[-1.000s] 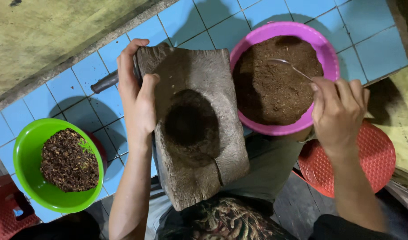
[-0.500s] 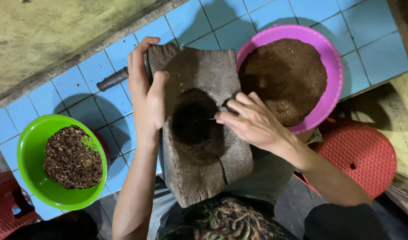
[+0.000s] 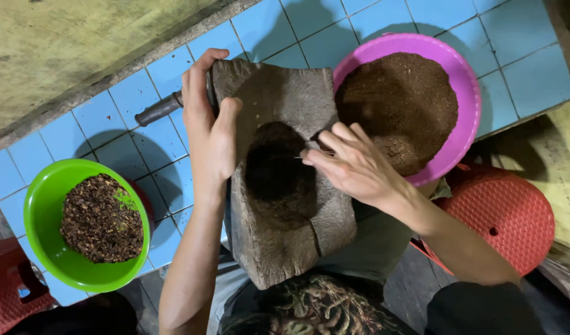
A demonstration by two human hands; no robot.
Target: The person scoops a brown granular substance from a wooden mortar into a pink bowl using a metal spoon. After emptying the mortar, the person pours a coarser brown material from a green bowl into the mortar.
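Observation:
A rough grey stone mortar [image 3: 291, 245] rests tilted on my lap, its hollow dark with brown powder. My left hand [image 3: 209, 127] grips the mortar's upper left rim. My right hand [image 3: 353, 164] holds a thin metal spoon [image 3: 309, 152] at the hollow's right edge, its tip inside the hollow. A pink bowl [image 3: 468, 108] full of fine brown powder sits just right of the mortar on the blue tiles.
A green bowl [image 3: 40, 211] of coarse dark pieces stands at the left on the blue tiled floor [image 3: 136, 93]. A dark pestle handle [image 3: 157, 110] pokes out behind the mortar. A red stool [image 3: 511, 217] is at the right, another red one [image 3: 8, 288] at the lower left.
My right hand came from the pink bowl with the spoon over to the mortar's hollow. The left hand kept its grip on the rim.

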